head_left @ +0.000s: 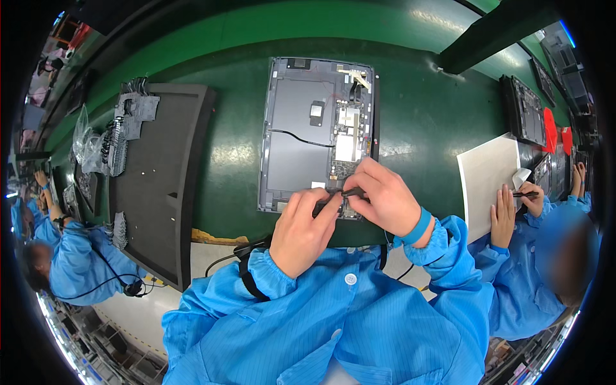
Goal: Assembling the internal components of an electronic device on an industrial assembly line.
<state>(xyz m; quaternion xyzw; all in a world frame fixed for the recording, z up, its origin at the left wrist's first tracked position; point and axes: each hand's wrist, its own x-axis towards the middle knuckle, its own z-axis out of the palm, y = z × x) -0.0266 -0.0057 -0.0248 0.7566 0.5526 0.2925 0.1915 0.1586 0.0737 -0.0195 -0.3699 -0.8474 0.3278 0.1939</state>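
Observation:
Lying on the green bench is an open grey device housing, flat and tablet-like, with a circuit board along its right side. A black cable runs across the housing to the board. At the near end, my left hand pinches a small black part between thumb and fingers. My right hand is closed close beside it, its fingertips on a slim black piece over the board. Fingers partly hide both black pieces, so their kind does not show.
To the left lies a large black foam-lined tray with several small grey parts along its edge, beside clear plastic bags. A co-worker's hands are at a white sheet on the right, near other open devices. A dark post rises behind.

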